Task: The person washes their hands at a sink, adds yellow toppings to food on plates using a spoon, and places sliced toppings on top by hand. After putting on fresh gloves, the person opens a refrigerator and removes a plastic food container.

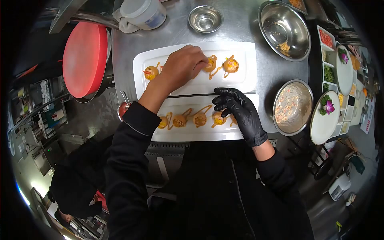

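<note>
My left hand [186, 66], bare, reaches over the far long white plate [248, 50]. Its fingertips are pinched together beside a small round fried shell [210, 64] with orange sauce; anything between them is hidden. To its right on that plate sits another filled shell [231, 66]; a shell with a red strip on top [151, 73] is at the left. My right hand [238, 110], in a black glove, hovers over the right part of the near white plate [192, 136], fingers loosely bent and apart. Below it a row of sauced shells [200, 119] stands, partly covered by the hand.
A steel bowl of creamy mix [294, 107] and a larger bowl with crumbs [285, 30] stand right. A small steel bowl [205, 19] and white tub [144, 14] are at the back. Left are a red round board [86, 60] and a bent-over person [76, 192].
</note>
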A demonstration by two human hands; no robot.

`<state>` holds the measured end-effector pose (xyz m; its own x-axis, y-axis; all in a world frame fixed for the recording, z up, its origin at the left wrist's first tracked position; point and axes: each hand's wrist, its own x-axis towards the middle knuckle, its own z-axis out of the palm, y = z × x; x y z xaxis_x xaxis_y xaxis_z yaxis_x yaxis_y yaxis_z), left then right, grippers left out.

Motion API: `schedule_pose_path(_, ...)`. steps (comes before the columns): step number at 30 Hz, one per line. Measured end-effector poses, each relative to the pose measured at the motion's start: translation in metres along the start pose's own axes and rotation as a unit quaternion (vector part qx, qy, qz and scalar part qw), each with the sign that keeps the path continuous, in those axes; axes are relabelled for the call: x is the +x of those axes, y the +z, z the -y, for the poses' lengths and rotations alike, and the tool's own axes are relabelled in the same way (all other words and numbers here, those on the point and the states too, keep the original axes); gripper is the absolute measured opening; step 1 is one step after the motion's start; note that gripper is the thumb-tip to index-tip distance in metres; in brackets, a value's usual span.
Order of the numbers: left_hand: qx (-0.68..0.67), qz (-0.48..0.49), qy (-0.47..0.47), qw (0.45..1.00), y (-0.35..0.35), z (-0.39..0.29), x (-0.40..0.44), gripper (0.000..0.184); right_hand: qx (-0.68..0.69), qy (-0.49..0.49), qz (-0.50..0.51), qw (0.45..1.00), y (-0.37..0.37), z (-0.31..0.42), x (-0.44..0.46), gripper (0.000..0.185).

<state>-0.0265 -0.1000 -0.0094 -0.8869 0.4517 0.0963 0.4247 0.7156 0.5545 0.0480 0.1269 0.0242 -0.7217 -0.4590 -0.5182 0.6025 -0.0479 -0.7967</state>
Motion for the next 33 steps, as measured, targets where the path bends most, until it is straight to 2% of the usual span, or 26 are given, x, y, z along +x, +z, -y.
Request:
schedule_pose_path(4, -0.022, 0.006, -0.010, 1.000, 0.004, 0.005, 0.001, 0.008, 0.011, -0.001, 0.000, 1.000, 0.001, 0.002, 0.000, 0.032)
schedule_pose_path(10, 0.012, 0.016, 0.017, 1.000, 0.000, 0.005, 0.001, 0.009, 0.008, 0.003, -0.004, 1.000, 0.005, 0.004, 0.003, 0.030)
schedule_pose_path(13, 0.021, 0.000, 0.038, 0.999, -0.002, 0.001, 0.002, 0.013, -0.045, -0.063, -0.019, 0.997, 0.009, 0.002, 0.010, 0.032)
schedule_pose_path(16, 0.027, -0.039, 0.061, 0.997, -0.020, -0.005, -0.005, 0.018, -0.043, -0.071, -0.026, 0.996, 0.012, 0.009, 0.017, 0.029)
schedule_pose_path(19, -0.006, -0.185, -0.022, 0.983, -0.070, -0.014, -0.037, 0.026, -0.075, -0.093, -0.021, 0.993, 0.025, 0.021, 0.027, 0.028)
schedule_pose_path(20, 0.010, -0.192, -0.043, 0.980, -0.092, -0.018, -0.062, 0.026, -0.103, -0.111, -0.025, 0.988, 0.037, 0.023, 0.032, 0.028)
schedule_pose_path(21, -0.060, -0.259, -0.144, 0.953, -0.115, -0.024, -0.094, 0.028, -0.104, -0.107, 0.003, 0.989, 0.054, 0.023, 0.038, 0.028)
schedule_pose_path(22, -0.130, -0.326, -0.236, 0.906, -0.133, -0.024, -0.125, 0.029, -0.151, -0.121, 0.027, 0.981, 0.071, 0.022, 0.045, 0.028)
schedule_pose_path(24, -0.142, -0.359, -0.284, 0.878, -0.147, -0.005, -0.194, 0.025, -0.248, -0.156, 0.063, 0.954, 0.099, 0.020, 0.060, 0.028)
schedule_pose_path(25, -0.168, -0.379, -0.314, 0.854, -0.144, 0.001, -0.220, 0.022, -0.253, -0.155, 0.077, 0.952, 0.114, 0.016, 0.065, 0.028)
schedule_pose_path(26, -0.166, -0.389, -0.321, 0.847, -0.133, 0.005, -0.241, 0.022, -0.314, -0.190, 0.113, 0.923, 0.133, 0.011, 0.070, 0.028)
schedule_pose_path(28, 0.032, -0.289, -0.318, 0.902, -0.108, 0.010, -0.272, 0.018, -0.427, -0.261, 0.180, 0.847, 0.170, -0.002, 0.082, 0.029)
schedule_pose_path(29, 0.129, -0.230, -0.312, 0.913, -0.098, 0.012, -0.284, 0.017, -0.431, -0.261, 0.188, 0.843, 0.183, -0.011, 0.090, 0.029)
schedule_pose_path(30, 0.129, -0.236, -0.317, 0.909, -0.088, 0.013, -0.290, 0.017, -0.463, -0.305, 0.186, 0.811, 0.193, -0.024, 0.100, 0.029)
schedule_pose_path(32, 0.189, -0.179, -0.346, 0.901, -0.070, 0.017, -0.291, 0.018, -0.521, -0.389, 0.176, 0.739, 0.210, -0.048, 0.117, 0.028)
schedule_pose_path(33, 0.186, -0.183, -0.349, 0.900, -0.064, 0.019, -0.289, 0.018, -0.525, -0.388, 0.180, 0.736, 0.216, -0.054, 0.121, 0.028)
